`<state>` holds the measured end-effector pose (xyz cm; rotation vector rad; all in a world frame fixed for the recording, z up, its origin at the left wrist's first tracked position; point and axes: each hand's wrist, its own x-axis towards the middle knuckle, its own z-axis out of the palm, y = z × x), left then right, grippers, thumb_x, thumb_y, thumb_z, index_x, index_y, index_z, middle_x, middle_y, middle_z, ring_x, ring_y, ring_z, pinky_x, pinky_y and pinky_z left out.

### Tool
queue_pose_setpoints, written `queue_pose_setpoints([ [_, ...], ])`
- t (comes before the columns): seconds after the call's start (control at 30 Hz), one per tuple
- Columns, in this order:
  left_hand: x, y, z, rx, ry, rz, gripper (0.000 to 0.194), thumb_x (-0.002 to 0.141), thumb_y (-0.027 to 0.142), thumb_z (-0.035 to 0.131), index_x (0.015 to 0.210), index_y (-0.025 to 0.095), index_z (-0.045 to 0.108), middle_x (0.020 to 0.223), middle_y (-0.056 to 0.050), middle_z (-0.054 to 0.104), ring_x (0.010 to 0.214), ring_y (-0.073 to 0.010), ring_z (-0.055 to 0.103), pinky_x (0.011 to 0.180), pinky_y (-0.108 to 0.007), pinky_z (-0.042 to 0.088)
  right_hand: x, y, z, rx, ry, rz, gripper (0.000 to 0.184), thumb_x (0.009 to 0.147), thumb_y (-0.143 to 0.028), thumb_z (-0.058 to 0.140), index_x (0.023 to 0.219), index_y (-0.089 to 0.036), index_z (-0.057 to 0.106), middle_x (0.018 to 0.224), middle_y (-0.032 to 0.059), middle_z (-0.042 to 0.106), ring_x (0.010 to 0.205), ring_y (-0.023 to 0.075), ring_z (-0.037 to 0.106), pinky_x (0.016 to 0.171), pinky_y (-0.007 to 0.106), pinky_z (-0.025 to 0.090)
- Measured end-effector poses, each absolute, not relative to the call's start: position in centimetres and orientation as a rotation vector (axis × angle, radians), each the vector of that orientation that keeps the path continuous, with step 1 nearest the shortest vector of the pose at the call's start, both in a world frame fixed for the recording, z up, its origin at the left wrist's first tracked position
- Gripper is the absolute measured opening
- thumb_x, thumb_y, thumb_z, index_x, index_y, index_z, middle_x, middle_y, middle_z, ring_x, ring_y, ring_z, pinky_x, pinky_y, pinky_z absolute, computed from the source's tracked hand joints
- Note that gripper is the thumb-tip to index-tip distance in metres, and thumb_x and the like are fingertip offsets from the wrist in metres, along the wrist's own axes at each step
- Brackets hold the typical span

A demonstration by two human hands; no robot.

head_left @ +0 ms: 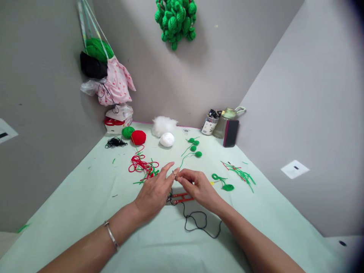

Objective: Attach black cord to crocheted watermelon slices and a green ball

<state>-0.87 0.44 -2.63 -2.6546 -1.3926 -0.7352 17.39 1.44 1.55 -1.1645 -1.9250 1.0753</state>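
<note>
A thin black yarn [174,174] crosses between my fingertips, with a slack loop lying on the table below. My left hand [155,192] has its index finger stretched upward, and the strand appears to pass round a finger; its thumb is hidden. My right hand [200,190] pinches the yarn against the left fingertips. Whether a fine tool is in that pinch is too small to tell. Under the hands lies a red two-armed tool [181,195], partly covered. Left of them is a tangle of red yarn [138,163] with green scraps.
Behind are a red yarn ball [138,137], a white ball [167,139], fluffy stuffing [164,126] and black yarn [115,142]. Small green crocheted pieces [198,154], a green leaf piece [228,187] and yarn offcuts [241,174] lie right. A phone [231,133] leans on a bottle [220,127].
</note>
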Motion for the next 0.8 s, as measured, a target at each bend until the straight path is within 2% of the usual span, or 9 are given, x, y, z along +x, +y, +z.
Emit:
queue_pose_setpoints([
  [0.27, -1.0, 0.57, -3.19, -2.68, -1.395, -0.658, 0.05, 0.092, 0.008, 0.036, 0.139, 0.022, 0.041, 0.154, -0.017, 0.034, 0.08, -0.0197, 0.069, 0.06, -0.032, 0.054, 17.5, 1.57, 1.39, -1.162, -1.89, 1.168, 0.025, 0.091, -0.035, 0.052, 0.082, -0.014, 0.062, 0.057, -0.0055, 0.039, 0.052, 0.0083, 0.03, 0.049, 0.022, 0.025],
  [0.37, -0.99, 0.52, -3.13, -2.692, -1.397, -0.647, 0.048, 0.092, 0.009, 0.037, 0.138, 0.021, 0.042, 0.155, -0.016, 0.032, 0.082, -0.0206, 0.069, 0.062, -0.033, 0.055, 17.6, 1.72, 1.13, -1.186, -1.845, 1.195, 0.025, 0.09, -0.036, 0.053, 0.08, -0.014, 0.061, 0.055, -0.0064, 0.035, 0.05, 0.0078, 0.028, 0.047, 0.021, 0.023],
  [0.63, -1.07, 0.56, -2.81, -2.737, -1.411, -0.623, 0.051, 0.092, 0.008, 0.036, 0.141, 0.022, 0.042, 0.157, -0.017, 0.028, 0.085, -0.0227, 0.069, 0.064, -0.036, 0.055, 17.67, 1.93, 1.17, -1.155, -1.85, 1.265, 0.026, 0.09, -0.037, 0.053, 0.081, -0.014, 0.061, 0.055, -0.0057, 0.038, 0.05, 0.0076, 0.028, 0.046, 0.021, 0.023],
  [0.7, -1.09, 0.58, -2.7, -2.777, -1.437, -0.697, 0.048, 0.094, 0.011, 0.035, 0.139, 0.023, 0.046, 0.156, -0.016, 0.032, 0.087, -0.0227, 0.069, 0.066, -0.037, 0.055, 17.7, 1.89, 1.11, -1.16, -1.876, 1.249, 0.026, 0.091, -0.037, 0.051, 0.081, -0.015, 0.061, 0.056, -0.0055, 0.038, 0.05, 0.0076, 0.028, 0.047, 0.021, 0.025],
  [0.8, -1.04, 0.78, -2.28, -2.854, -1.622, -1.066, 0.035, 0.095, 0.019, 0.039, 0.124, 0.023, 0.059, 0.147, -0.012, 0.045, 0.087, -0.0195, 0.066, 0.076, -0.036, 0.053, 17.77, 1.79, 0.73, -1.284, -1.908, 0.963, 0.025, 0.092, -0.035, 0.05, 0.079, -0.016, 0.06, 0.056, -0.0051, 0.039, 0.051, 0.0084, 0.03, 0.049, 0.021, 0.026],
])
